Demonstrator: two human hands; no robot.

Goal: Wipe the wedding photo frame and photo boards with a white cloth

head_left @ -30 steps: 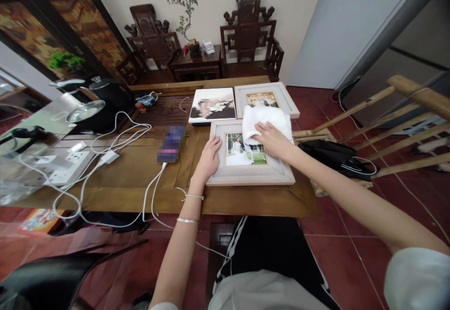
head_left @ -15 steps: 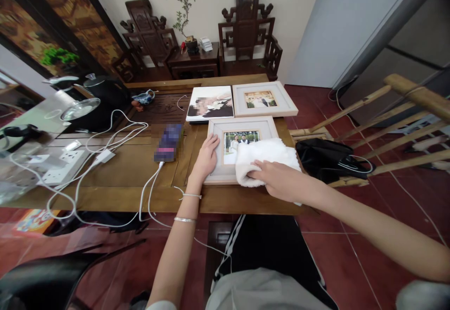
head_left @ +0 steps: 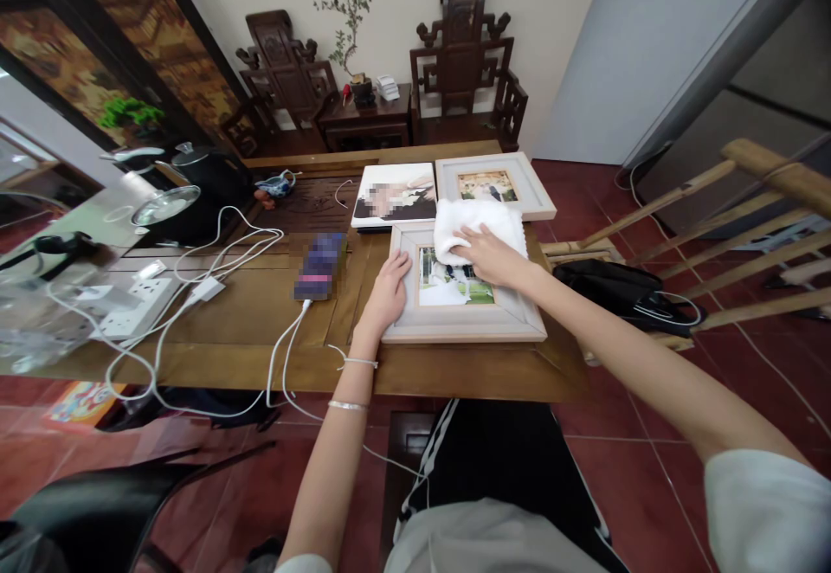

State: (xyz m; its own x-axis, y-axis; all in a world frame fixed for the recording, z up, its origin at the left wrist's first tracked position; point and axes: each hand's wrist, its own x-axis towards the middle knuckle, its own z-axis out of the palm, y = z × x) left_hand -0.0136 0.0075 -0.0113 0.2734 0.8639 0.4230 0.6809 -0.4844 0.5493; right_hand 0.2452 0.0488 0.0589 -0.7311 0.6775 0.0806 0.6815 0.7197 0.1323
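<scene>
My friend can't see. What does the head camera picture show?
A person's right hand presses a white cloth on a framed photo lying on a wooden table; the left hand rests on the frame's left edge.

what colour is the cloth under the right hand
White. The cloth sits under the right hand on the pale picture frame; head view shows it best.

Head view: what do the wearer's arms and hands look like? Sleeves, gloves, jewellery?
No gloves on the left hand or the right hand. Two thin silver bracelets circle the left wrist. Both forearms are uncovered, and a white short sleeve shows at the right upper arm.
</scene>
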